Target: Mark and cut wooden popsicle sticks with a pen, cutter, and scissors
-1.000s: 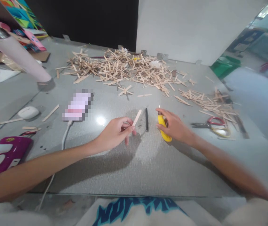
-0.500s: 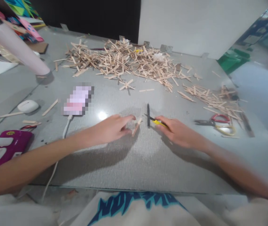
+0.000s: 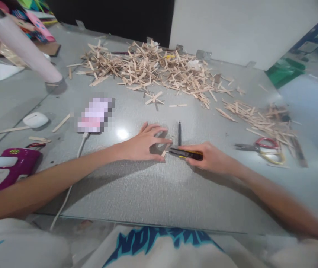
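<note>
My left hand (image 3: 143, 143) reaches over the glass tabletop with its fingers spread and thumb apart. Between its thumb and index fingertips lies a short wooden stick piece (image 3: 164, 152), partly hidden; whether the fingertips touch it I cannot tell. My right hand (image 3: 210, 158) is wrapped round a black and yellow utility knife (image 3: 188, 153), whose blade end points left at the stick piece. A dark pen (image 3: 179, 132) lies just beyond the knife, its near end hidden behind it.
A large heap of wooden sticks (image 3: 159, 70) spreads across the back. Red and yellow-handled pliers (image 3: 249, 147) lie at right beside more sticks (image 3: 250, 115). Leftward are a phone (image 3: 96, 115) with a white cable, a white mouse (image 3: 36, 120), a purple device (image 3: 22, 167) and a pink tumbler (image 3: 22, 46).
My right hand has turned the utility knife, bringing its tip left to the stick piece. My left fingers have spread and moved slightly right over the stick. The view has shifted a little.
</note>
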The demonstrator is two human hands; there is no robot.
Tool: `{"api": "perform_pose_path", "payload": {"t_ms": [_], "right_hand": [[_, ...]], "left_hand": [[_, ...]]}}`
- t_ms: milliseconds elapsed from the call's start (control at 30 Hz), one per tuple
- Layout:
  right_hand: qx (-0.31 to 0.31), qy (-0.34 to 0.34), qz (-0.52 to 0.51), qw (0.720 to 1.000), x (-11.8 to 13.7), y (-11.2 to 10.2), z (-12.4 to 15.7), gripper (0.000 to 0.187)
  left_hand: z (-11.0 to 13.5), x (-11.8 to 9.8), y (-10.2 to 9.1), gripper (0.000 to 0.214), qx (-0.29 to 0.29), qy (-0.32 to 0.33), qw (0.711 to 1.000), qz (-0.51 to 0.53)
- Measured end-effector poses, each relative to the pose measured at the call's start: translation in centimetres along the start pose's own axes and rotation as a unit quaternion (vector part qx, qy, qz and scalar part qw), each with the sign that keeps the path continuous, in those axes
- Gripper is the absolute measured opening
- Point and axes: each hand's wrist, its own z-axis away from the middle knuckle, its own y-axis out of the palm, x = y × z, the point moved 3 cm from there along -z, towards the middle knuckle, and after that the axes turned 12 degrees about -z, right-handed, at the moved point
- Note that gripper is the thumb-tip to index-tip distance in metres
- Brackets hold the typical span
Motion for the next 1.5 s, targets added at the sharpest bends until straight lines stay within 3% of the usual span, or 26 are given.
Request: {"api": "perform_pose_path", "payload": {"t_ms": [100, 267, 533, 967, 1200, 1500], "right_hand": [[0.031, 0.005, 0.028, 0.999, -0.4, 0.08, -0.1, 0.053], [0.025, -0.002, 0.058, 0.998, -0.77, 0.12, 0.0, 0.052], [0.037, -0.005, 0.086, 0.996, -0.62, 0.45, 0.17, 0.051], [0.097, -0.014, 0.082, 0.992, -0.56, -0.38, -0.12, 0.051], [0.058, -0.009, 0.074, 0.996, -0.26, -0.32, -0.31, 0.05], [0.071, -0.007, 0.097, 0.993, -0.36, -0.07, -0.13, 0.05]], "left_hand": [[-0.09, 0.15, 0.12, 0.069, -0.006, 0.004, 1.0, 0.01], [-0.04, 0.33, 0.25, 0.066, -0.013, 0.006, 1.0, 0.018], [0.14, 0.04, -0.34, 0.072, 0.042, -0.005, 0.999, -0.007], [-0.1, -0.02, -0.34, 0.075, 0.069, -0.02, 0.997, -0.02], [0.05, 0.25, -0.06, 0.077, 0.056, -0.014, 0.998, -0.014], [-0.02, 0.11, -0.19, 0.076, 0.054, -0.024, 0.998, -0.011]]}}
